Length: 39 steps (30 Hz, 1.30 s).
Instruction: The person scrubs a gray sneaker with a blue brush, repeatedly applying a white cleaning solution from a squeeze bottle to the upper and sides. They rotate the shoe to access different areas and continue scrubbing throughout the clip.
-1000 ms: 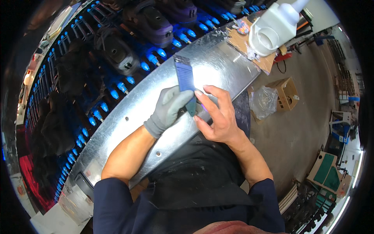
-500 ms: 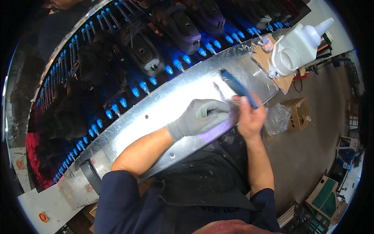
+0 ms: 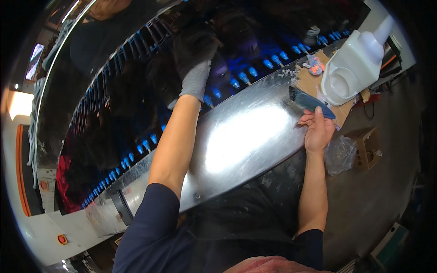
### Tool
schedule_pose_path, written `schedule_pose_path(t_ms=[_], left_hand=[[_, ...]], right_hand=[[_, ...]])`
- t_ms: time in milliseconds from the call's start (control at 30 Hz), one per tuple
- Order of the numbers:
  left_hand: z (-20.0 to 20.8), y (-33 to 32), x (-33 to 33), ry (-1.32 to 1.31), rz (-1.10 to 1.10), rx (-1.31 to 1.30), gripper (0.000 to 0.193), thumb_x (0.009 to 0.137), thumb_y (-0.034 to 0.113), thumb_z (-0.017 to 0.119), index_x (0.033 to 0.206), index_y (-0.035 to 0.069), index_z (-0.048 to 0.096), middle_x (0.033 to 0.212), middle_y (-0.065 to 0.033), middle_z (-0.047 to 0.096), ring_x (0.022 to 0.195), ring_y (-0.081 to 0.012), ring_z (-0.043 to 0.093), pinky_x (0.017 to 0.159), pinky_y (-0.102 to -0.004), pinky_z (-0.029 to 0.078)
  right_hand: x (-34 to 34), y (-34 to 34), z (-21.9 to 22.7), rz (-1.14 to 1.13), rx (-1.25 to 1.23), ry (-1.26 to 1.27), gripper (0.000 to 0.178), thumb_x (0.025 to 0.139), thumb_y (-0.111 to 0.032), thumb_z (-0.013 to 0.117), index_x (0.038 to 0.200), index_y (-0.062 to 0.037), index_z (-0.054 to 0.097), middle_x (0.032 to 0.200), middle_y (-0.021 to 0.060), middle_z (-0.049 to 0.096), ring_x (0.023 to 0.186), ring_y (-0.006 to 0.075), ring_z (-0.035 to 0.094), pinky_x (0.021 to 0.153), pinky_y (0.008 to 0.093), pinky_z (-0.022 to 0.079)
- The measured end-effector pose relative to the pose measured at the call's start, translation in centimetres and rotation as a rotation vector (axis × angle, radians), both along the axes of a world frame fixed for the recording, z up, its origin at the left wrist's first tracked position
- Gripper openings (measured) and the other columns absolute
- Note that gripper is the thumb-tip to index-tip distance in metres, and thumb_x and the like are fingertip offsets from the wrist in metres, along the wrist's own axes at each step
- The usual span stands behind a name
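The bare right hand (image 3: 317, 132) curls its fingers loosely round a dark blue brush (image 3: 311, 101) at the metal shelf's (image 3: 246, 136) right end, near the white jug (image 3: 353, 73), while the gloved left hand (image 3: 195, 68) reaches far into the dark machine, its fingers' grip hidden

Cardboard (image 3: 314, 84) on shiny steel ledge (image 3: 241, 136)

I see a white plastic jug (image 3: 353, 68) with a spout lying at far right on a piece of brown cardboard (image 3: 314, 84), a small crumpled wad (image 3: 314, 66) just beside it. Nearer right, an open cardboard box (image 3: 366, 148) sits on the floor, a clear plastic bag (image 3: 339, 154) touching its left side. A red button (image 3: 62, 239) shows at near left.
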State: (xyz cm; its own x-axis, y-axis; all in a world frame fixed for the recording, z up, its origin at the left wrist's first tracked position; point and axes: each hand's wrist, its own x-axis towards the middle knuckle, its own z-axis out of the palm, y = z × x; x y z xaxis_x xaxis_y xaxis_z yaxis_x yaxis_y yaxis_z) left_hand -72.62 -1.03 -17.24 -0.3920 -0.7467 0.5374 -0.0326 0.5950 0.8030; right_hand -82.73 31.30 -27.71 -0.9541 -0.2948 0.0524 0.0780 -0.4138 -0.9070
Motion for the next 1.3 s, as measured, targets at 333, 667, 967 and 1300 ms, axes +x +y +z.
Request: schedule_pose_path(t_ms=[333, 667, 967, 1300], left_hand=[[-3.4, -4.9, -1.8, 0.040, -0.205, 0.320, 0.041, 0.074, 0.000, 0.079, 0.114, 0.008, 0.078, 0.107, -0.0090, 0.077, 0.091, -0.0230, 0.072, 0.084, -0.0356, 0.059], [2.7, 9.1, 16.4, -0.221, -0.532, 0.279, 0.090, 0.069, 0.016, 0.092, 0.148, 0.002, 0.053, 0.138, -0.0119, 0.063, 0.134, -0.0224, 0.058, 0.116, -0.0389, 0.046], [8.5, 12.6, 19.5, -0.280, -0.834, -0.513, 0.067, 0.072, 0.005, 0.069, 0.137, -0.007, 0.063, 0.136, -0.0258, 0.065, 0.129, -0.0398, 0.064, 0.114, -0.0482, 0.047], [5.2, 14.6, 8.1, -1.355, -0.595, -0.704, 0.130, 0.064, 0.071, 0.081, 0.153, -0.012, 0.036, 0.130, -0.0306, 0.063, 0.116, -0.0416, 0.067, 0.103, -0.0463, 0.051]], right_hand=[[0.0, -0.7, -0.4, -0.025, -0.039, 0.042, 0.032, 0.106, -0.025, 0.064, 0.094, 0.0044, 0.069, 0.076, 0.0111, 0.071, 0.060, 0.0137, 0.064, 0.054, 0.0274, 0.053], [-0.6, 1.0, 0.5, 0.017, -0.176, -0.058, 0.029, 0.107, -0.026, 0.063, 0.107, 0.0020, 0.067, 0.091, 0.0148, 0.074, 0.071, 0.0182, 0.070, 0.064, 0.0309, 0.057], [0.9, 4.7, 2.8, -0.054, -0.254, -0.102, 0.025, 0.106, -0.022, 0.065, 0.113, 0.0020, 0.067, 0.096, 0.0161, 0.075, 0.079, 0.0201, 0.072, 0.069, 0.0316, 0.060], [0.6, 6.5, 3.8, 0.011, -0.221, -0.119, 0.019, 0.103, -0.018, 0.069, 0.111, -0.0009, 0.069, 0.094, 0.0116, 0.075, 0.078, 0.0165, 0.072, 0.068, 0.0293, 0.060]])
